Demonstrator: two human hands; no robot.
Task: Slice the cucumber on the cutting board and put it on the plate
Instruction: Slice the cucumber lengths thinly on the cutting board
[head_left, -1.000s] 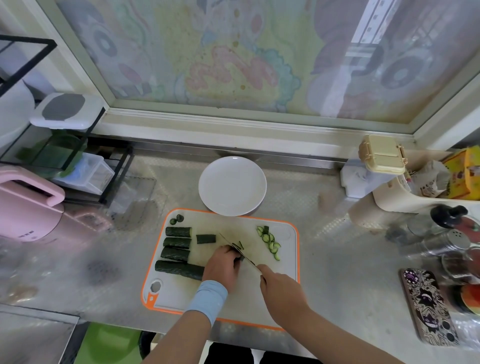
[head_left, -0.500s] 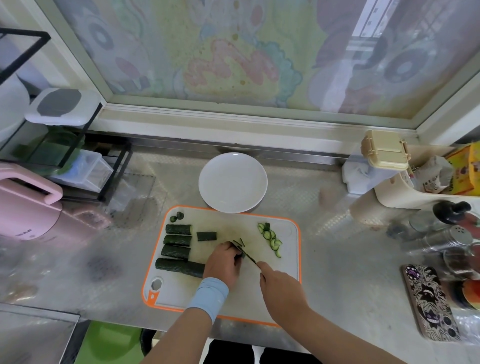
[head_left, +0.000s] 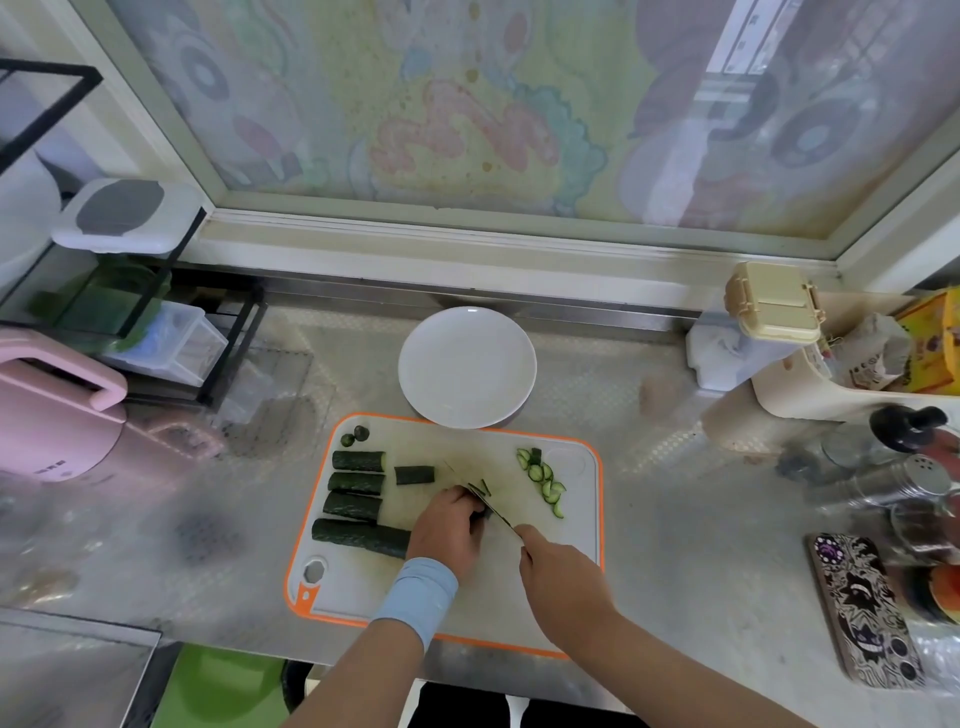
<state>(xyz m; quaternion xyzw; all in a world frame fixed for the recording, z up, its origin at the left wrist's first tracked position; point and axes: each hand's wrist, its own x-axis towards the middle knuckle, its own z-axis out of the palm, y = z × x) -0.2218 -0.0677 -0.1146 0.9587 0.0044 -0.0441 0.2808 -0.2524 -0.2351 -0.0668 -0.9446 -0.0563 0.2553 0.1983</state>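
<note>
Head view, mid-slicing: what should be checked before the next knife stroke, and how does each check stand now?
1. Left hand holds the cucumber piece down: ok.
2. Right hand grips the knife: ok.
3. Left fingertips out of the blade's way: cannot tell, hidden.
4. Cutting board lies flat on the counter: ok.
5. Plate free for slices: ok, bare.
6. Cut slices lie apart from the knife: ok.

I read this as a home kitchen: shakers (head_left: 906, 480) stand right of the right hand (head_left: 561, 577), and a pink appliance (head_left: 52, 426) sits well left of the left hand (head_left: 447, 535). A board (head_left: 363, 587) lies under both hands on a steel counter (head_left: 691, 545), with a plate (head_left: 467, 374) just beyond.
</note>
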